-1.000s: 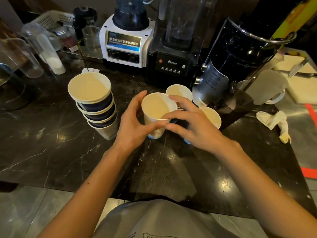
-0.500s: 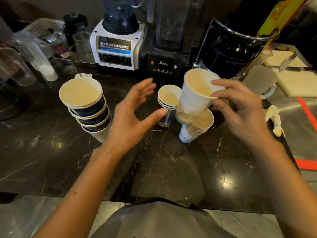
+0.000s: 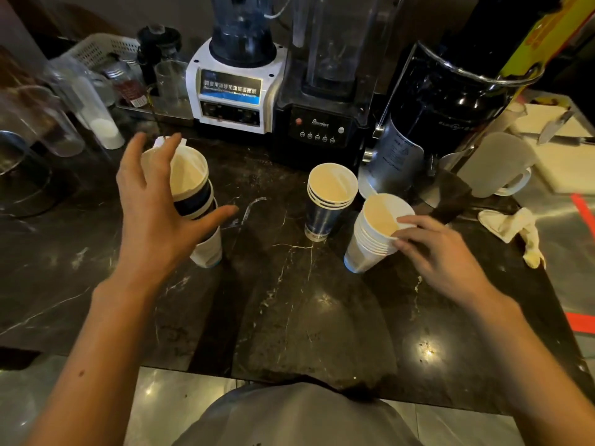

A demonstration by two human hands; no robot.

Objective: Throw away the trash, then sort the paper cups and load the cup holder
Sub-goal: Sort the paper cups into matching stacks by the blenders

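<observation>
**Three cup stacks on a dark stone tabletop**

The tabletop [image 3: 289, 317] is dark shiny stone with thin white lines in it. Its near edge runs across the bottom, and past that edge is a grey tiled floor [image 3: 167, 400]. The middle of the tabletop in front of the person is bare, so there is open room there.

Along the back stand a white blender [image 3: 235, 88], a black blender [image 3: 325, 101] and a big black machine [image 3: 434, 117], side by side like a wall. On the far left are clear plastic jugs [image 3: 80, 101] and a white basket [image 3: 96, 49]. On the right lie a crumpled cloth [image 3: 512, 226], a frosted mug [image 3: 502, 165] and a white cutting board [image 3: 566, 149] with a knife [image 3: 555, 127] on it.

The paper cups stand in three stacks. The left stack [image 3: 196, 204] leans a bit and has dark bands. The left hand [image 3: 157, 217] is over its near side with fingers spread wide apart; I cannot tell if it touches the cups. The middle stack [image 3: 328, 201] is blue and stands alone, upright, near the black blender. The right stack [image 3: 373, 233] is white and tilts toward the person. The right hand [image 3: 441, 255] has its fingers bent, with the tips on the rim of the top cup. The gap between the middle and right stacks is small.
</observation>
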